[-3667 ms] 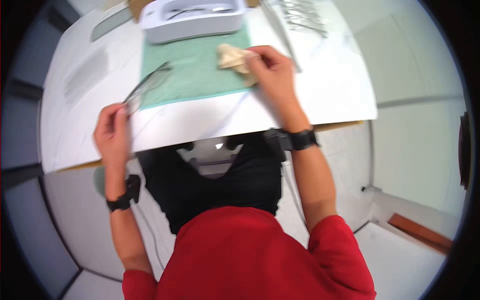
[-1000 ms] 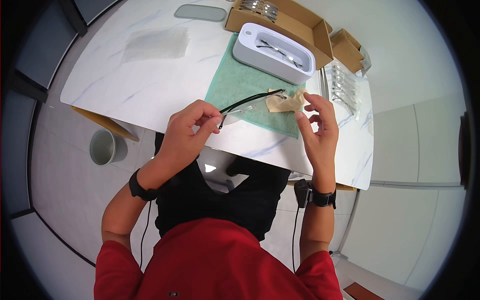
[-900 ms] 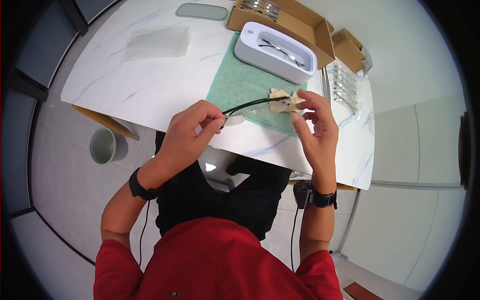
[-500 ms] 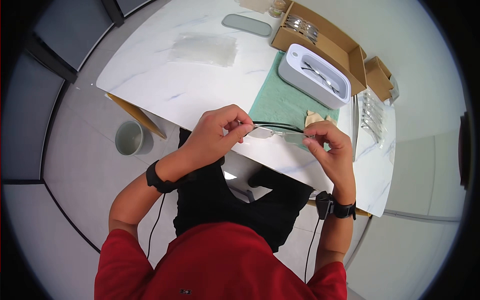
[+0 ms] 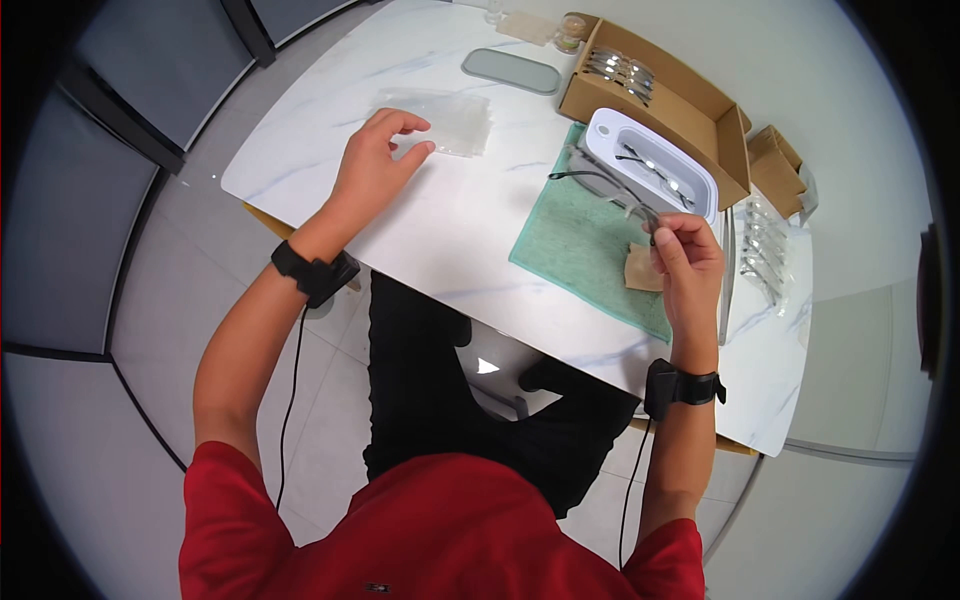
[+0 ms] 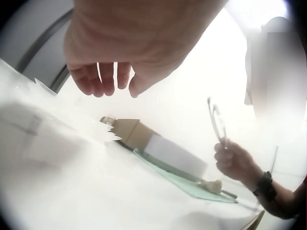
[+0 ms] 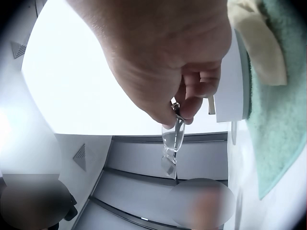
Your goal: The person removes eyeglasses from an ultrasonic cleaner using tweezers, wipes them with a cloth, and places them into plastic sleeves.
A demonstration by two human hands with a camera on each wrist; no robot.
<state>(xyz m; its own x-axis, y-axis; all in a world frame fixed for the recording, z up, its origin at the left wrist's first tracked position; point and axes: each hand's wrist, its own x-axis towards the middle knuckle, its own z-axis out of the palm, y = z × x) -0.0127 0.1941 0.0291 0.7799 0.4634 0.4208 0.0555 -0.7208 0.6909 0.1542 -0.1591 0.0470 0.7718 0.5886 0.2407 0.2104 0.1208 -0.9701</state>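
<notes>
My right hand (image 5: 690, 268) pinches a pair of eyeglasses (image 5: 612, 188) by one end, holding them up over the green towel. Clear lenses (image 7: 172, 139) hang below the fingertips in the right wrist view. My left hand (image 5: 372, 165) holds nothing; its loosely bent fingers are spread beside a stack of clear plastic bags (image 5: 460, 122) on the marble-patterned table. Under the right hand, a crumpled beige cloth (image 5: 642, 270) lies on the green towel (image 5: 570, 235). Behind the held eyeglasses stands a white cleaning tub (image 5: 603, 135) with another pair of glasses (image 5: 655, 172) inside.
Behind the tub, a long cardboard box (image 5: 705, 135) holds several glasses (image 5: 620, 72). A grey lid (image 5: 512, 70) lies left of it. Bagged glasses (image 5: 765, 250) and a smaller carton (image 5: 778, 168) are at the right. The table's front edge (image 5: 520, 342) curves before the person.
Half a second ago both hands held the eyeglasses. The left hand has let go and moved left to the plastic bags; the right hand has lifted the eyeglasses off the beige cloth and turned them.
</notes>
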